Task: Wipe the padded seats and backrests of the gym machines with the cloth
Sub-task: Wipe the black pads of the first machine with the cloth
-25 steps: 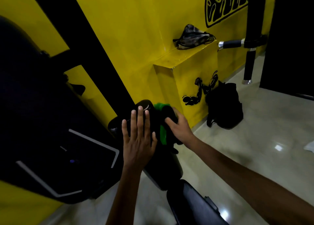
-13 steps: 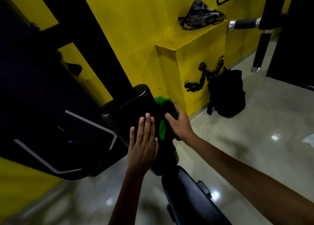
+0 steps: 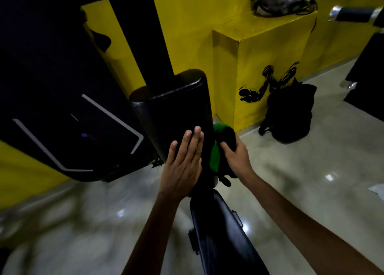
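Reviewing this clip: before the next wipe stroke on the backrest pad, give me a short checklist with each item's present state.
1. Cloth in hand: ok. The right hand grips the green and black cloth.
2. Cloth against padding: ok. It sits at the right side of the backrest pad.
3. Pad steadied: ok. The left hand rests flat on the pad's face, fingers straight.
4. Upper pad free of obstacles: ok. Nothing lies on it above the hands.
5. Seat pad reachable next: ok. It lies just below the hands.
6. Surfaces already clean: cannot tell. The picture is too dim.
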`<state>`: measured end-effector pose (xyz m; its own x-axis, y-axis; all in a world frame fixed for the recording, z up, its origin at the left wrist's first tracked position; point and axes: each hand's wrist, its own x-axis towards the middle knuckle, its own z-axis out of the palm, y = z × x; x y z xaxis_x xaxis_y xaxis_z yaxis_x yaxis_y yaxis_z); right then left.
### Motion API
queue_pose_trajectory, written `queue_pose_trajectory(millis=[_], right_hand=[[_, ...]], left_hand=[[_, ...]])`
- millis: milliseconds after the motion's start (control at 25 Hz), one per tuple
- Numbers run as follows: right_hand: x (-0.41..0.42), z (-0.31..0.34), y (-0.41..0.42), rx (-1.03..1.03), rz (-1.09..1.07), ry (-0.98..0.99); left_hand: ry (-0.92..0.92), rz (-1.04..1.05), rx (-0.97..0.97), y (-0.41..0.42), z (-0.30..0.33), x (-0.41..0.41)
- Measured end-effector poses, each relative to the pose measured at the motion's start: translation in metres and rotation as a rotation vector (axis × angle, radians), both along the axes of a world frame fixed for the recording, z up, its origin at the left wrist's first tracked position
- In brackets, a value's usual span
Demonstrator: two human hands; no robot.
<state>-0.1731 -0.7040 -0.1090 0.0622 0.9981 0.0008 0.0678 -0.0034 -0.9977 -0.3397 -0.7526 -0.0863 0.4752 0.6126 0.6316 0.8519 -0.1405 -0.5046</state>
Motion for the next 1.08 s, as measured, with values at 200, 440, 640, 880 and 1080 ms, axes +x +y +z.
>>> queue_pose_trajectory(millis=[200,440,640,880,1080], right_hand=[[0.003,-0.026,0.008,-0.186,0.023,-0.001],[-0.003,-0.047,-0.001,-0.136,0.01,0.012],[-0.003,-0.053,0.003,-0.176,-0.082,0.112],[-0.014,-0.098,-0.008,-0.288,-0.085,0.09],[-0.014,-0.114,-0.002,-0.291,-0.126,0.143]], left_hand=[[0.031,-0.022,-0.011,-0.006,-0.017,-0.008],[0.027,-0.021,0.002,-0.005,-0.03,-0.006],[0.049,-0.08,-0.041,-0.005,-0.043,-0.015],[0.021,-0.091,-0.053,-0.008,-0.064,-0.014],[0.003,-0.107,-0.059,-0.008,-0.075,-0.016]])
